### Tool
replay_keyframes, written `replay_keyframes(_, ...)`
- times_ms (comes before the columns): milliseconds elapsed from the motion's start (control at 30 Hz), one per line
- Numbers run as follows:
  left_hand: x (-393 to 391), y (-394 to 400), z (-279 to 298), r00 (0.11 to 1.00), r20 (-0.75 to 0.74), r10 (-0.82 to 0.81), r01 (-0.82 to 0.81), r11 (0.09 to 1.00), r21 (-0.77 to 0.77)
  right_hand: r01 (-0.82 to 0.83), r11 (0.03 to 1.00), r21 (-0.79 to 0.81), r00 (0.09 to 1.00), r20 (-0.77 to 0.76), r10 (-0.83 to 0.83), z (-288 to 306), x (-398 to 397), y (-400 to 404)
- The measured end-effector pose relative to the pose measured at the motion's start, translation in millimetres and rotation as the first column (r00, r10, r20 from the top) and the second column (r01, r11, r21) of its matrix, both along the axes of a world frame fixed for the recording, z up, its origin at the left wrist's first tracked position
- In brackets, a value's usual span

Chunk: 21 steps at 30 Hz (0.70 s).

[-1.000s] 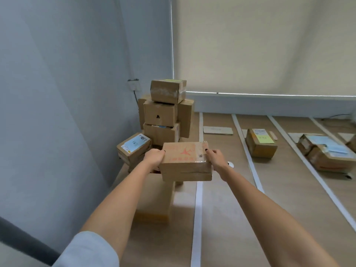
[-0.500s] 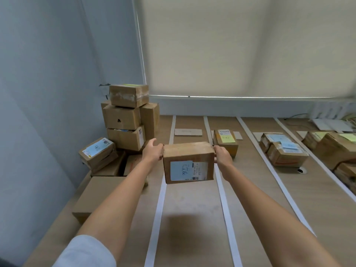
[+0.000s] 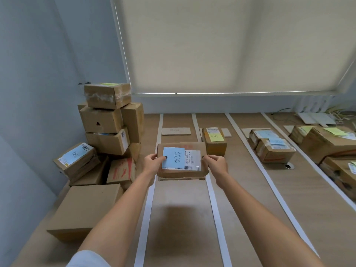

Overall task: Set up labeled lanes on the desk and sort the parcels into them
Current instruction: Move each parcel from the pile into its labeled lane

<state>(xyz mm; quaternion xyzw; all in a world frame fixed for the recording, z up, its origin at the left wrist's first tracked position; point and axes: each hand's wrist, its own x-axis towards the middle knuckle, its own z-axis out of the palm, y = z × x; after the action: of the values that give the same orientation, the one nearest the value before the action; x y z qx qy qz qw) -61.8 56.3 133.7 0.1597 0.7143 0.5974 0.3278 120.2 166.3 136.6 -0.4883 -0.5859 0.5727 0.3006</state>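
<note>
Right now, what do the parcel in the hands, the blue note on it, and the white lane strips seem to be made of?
Parcel: brown corrugated cardboard, matte, by its dull creased edges. Blue note: thin paper, matte, with handwritten ink; probably a sticky note. White lane strips: flat matte bands lying flush on the desk, likely paper tape, though plain paper cannot be ruled out. Left hand and right hand grip the parcel's ends.
</note>
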Motion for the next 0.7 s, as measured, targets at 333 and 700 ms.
replay_keyframes(333, 14, 36, -31, 0.999, 0.04, -0.008, 0.004, 0.996, 0.088, 0.066, 0.992, -0.109, 0.995, -0.071, -0.074, -26, 7, 28)
replay_keyframes(700, 157, 149, -44, 0.995, 0.048, -0.091, 0.087, 0.992, 0.092, 0.035, 0.992, -0.122, 0.995, -0.091, -0.046, -47, 145, 132)
